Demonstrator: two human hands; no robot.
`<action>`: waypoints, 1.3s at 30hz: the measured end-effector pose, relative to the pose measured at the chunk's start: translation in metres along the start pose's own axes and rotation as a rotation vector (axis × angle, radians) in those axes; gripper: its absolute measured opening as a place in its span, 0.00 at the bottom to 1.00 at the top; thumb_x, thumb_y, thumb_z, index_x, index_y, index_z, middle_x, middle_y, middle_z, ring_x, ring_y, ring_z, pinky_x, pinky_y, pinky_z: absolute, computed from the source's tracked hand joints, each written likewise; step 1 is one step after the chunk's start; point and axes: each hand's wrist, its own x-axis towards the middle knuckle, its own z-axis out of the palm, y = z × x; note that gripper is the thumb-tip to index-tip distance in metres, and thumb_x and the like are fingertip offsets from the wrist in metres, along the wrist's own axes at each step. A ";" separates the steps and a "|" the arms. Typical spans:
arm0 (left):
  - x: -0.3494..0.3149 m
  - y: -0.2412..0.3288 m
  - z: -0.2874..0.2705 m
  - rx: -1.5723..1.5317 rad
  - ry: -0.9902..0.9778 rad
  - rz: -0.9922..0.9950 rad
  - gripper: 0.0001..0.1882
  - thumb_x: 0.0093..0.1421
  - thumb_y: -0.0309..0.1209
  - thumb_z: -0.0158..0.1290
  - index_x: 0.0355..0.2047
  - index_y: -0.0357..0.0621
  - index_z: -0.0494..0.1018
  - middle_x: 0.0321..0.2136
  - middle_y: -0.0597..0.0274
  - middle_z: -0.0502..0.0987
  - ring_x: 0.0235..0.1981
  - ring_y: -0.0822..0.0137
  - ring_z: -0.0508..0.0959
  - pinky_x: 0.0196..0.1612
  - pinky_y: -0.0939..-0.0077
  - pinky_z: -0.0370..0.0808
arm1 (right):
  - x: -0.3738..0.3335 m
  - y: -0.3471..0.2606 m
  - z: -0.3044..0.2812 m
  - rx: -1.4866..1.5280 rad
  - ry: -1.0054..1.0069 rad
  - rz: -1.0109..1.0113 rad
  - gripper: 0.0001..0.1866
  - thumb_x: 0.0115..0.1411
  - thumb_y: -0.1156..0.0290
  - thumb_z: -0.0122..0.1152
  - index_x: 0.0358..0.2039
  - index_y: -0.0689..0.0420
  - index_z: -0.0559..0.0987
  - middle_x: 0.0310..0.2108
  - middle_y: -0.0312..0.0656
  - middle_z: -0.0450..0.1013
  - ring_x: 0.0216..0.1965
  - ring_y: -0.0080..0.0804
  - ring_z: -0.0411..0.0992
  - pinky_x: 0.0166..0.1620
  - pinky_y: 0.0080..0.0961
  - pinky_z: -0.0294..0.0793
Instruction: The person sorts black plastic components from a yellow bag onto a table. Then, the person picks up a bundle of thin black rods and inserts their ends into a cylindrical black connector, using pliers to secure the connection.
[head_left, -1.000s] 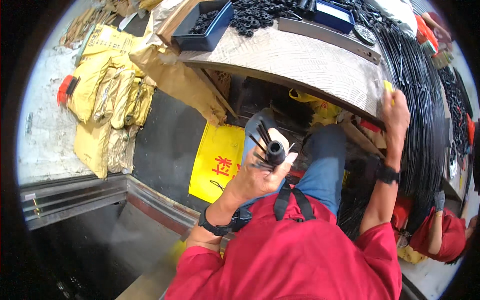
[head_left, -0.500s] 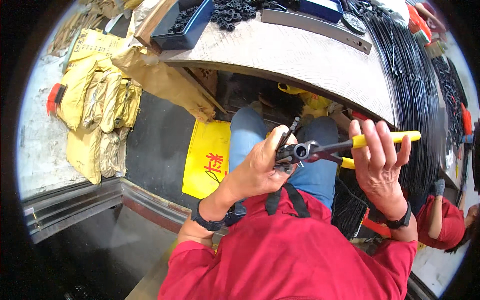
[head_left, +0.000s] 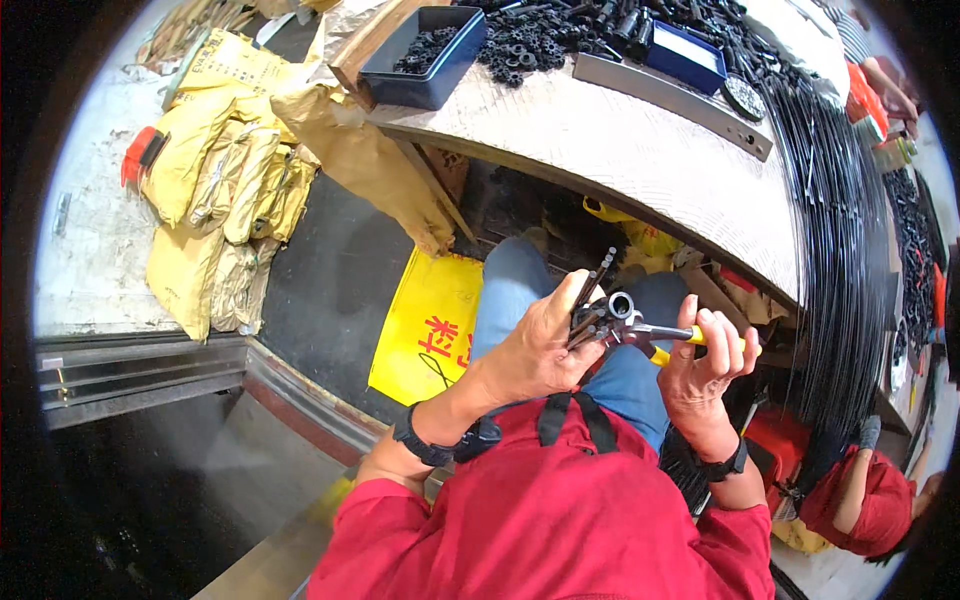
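My left hand (head_left: 545,345) is closed around a bundle of thin black rods (head_left: 588,322). The rods gather beside a round tube end (head_left: 621,305), whose hollow mouth faces up. My right hand (head_left: 698,385) grips yellow-handled pliers (head_left: 657,333). Their metal jaws reach left to the rods just below the tube mouth; whether they pinch a rod or only touch one, I cannot tell. Both hands are above my lap, short of the table's front edge. The far ends of the rods are hidden by my left hand.
The wooden table (head_left: 640,150) carries a dark blue bin (head_left: 425,85), heaped small black parts (head_left: 525,45), a metal bar (head_left: 680,105) and long black rods (head_left: 835,230) drooping over its right end. Yellow sacks (head_left: 225,190) lie at left. A co-worker's red sleeve (head_left: 880,500) shows at right.
My right hand has come in to the left, and its fingers have closed further round the plier handles. The bundle has shifted slightly right in view. The whole view has tilted a little.
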 end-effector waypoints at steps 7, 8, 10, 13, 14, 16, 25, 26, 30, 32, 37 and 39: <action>-0.004 -0.009 0.002 0.113 -0.115 0.207 0.36 0.44 0.18 0.52 0.53 0.33 0.50 0.33 0.48 0.71 0.33 0.50 0.75 0.33 0.66 0.72 | 0.055 0.063 -0.046 0.823 -0.722 -0.251 0.12 0.44 0.77 0.55 0.33 0.56 0.71 0.37 0.41 0.67 0.35 0.36 0.69 0.35 0.29 0.69; -0.002 -0.011 0.001 -0.180 -0.199 0.103 0.36 0.44 0.17 0.53 0.54 0.35 0.51 0.34 0.49 0.71 0.33 0.52 0.76 0.33 0.68 0.72 | 0.051 0.072 -0.042 1.113 -0.918 -0.227 0.12 0.46 0.77 0.54 0.35 0.57 0.69 0.36 0.44 0.68 0.35 0.38 0.70 0.35 0.29 0.70; 0.009 0.003 -0.012 -0.462 -0.360 -0.067 0.39 0.43 0.21 0.60 0.55 0.40 0.55 0.35 0.53 0.74 0.34 0.59 0.77 0.34 0.72 0.72 | 0.057 0.087 -0.037 1.635 -1.704 0.113 0.09 0.56 0.78 0.52 0.37 0.59 0.64 0.35 0.47 0.72 0.30 0.40 0.74 0.33 0.29 0.73; 0.010 -0.005 -0.009 -0.636 -0.503 0.095 0.40 0.37 0.34 0.67 0.51 0.40 0.63 0.33 0.56 0.77 0.32 0.61 0.78 0.34 0.76 0.73 | 0.022 0.077 -0.024 2.272 -2.155 0.674 0.24 0.53 0.76 0.59 0.45 0.63 0.58 0.35 0.54 0.72 0.32 0.39 0.75 0.32 0.30 0.76; 0.010 -0.002 -0.004 -0.649 -0.443 0.109 0.33 0.38 0.34 0.66 0.46 0.40 0.67 0.34 0.57 0.77 0.31 0.62 0.78 0.33 0.76 0.73 | 0.016 0.073 -0.029 2.370 -1.949 0.498 0.29 0.54 0.71 0.59 0.51 0.59 0.54 0.34 0.48 0.72 0.29 0.32 0.75 0.28 0.27 0.76; 0.005 -0.002 -0.004 -0.570 -0.343 0.088 0.31 0.39 0.34 0.66 0.44 0.40 0.69 0.34 0.57 0.76 0.31 0.63 0.78 0.33 0.77 0.73 | 0.034 0.073 -0.043 1.795 -1.445 0.157 0.31 0.50 0.64 0.63 0.50 0.58 0.58 0.36 0.48 0.70 0.31 0.40 0.74 0.30 0.30 0.74; 0.015 0.009 -0.019 -0.588 -0.575 -0.111 0.26 0.40 0.34 0.65 0.40 0.39 0.71 0.39 0.55 0.75 0.31 0.63 0.78 0.33 0.76 0.72 | 0.019 0.070 -0.051 2.190 -1.944 0.560 0.16 0.60 0.72 0.48 0.47 0.60 0.60 0.32 0.51 0.73 0.28 0.39 0.75 0.29 0.28 0.75; 0.018 0.009 -0.019 -0.620 -0.655 -0.144 0.25 0.40 0.33 0.65 0.39 0.39 0.72 0.37 0.56 0.76 0.32 0.62 0.78 0.33 0.76 0.73 | 0.012 0.073 -0.048 2.304 -2.015 0.672 0.17 0.60 0.71 0.48 0.48 0.60 0.59 0.33 0.51 0.73 0.28 0.38 0.75 0.29 0.28 0.75; 0.004 -0.006 -0.009 -0.552 -0.360 0.035 0.23 0.42 0.33 0.64 0.39 0.40 0.72 0.33 0.57 0.77 0.31 0.63 0.78 0.32 0.76 0.72 | 0.040 0.080 -0.057 1.985 -1.617 0.347 0.24 0.54 0.68 0.58 0.48 0.59 0.60 0.35 0.49 0.71 0.26 0.40 0.73 0.29 0.29 0.74; 0.003 -0.004 -0.005 -0.517 -0.304 -0.010 0.23 0.42 0.33 0.64 0.39 0.41 0.71 0.32 0.57 0.76 0.31 0.63 0.78 0.32 0.76 0.72 | 0.043 0.065 -0.070 1.116 -0.854 -0.033 0.32 0.46 0.66 0.65 0.49 0.58 0.61 0.34 0.45 0.69 0.30 0.43 0.70 0.32 0.31 0.71; 0.009 0.003 -0.018 -0.601 -0.420 -0.092 0.30 0.40 0.33 0.65 0.46 0.42 0.70 0.36 0.58 0.76 0.29 0.66 0.77 0.33 0.77 0.72 | 0.035 0.075 -0.064 1.380 -1.209 -0.032 0.24 0.52 0.62 0.59 0.46 0.59 0.65 0.36 0.50 0.71 0.26 0.42 0.73 0.29 0.27 0.72; 0.007 0.007 -0.018 -0.722 -0.539 -0.171 0.29 0.40 0.33 0.65 0.45 0.40 0.71 0.37 0.57 0.77 0.32 0.69 0.77 0.34 0.77 0.72 | 0.016 0.080 -0.039 2.305 -1.828 0.574 0.25 0.59 0.60 0.50 0.53 0.59 0.59 0.39 0.54 0.71 0.27 0.35 0.75 0.30 0.26 0.74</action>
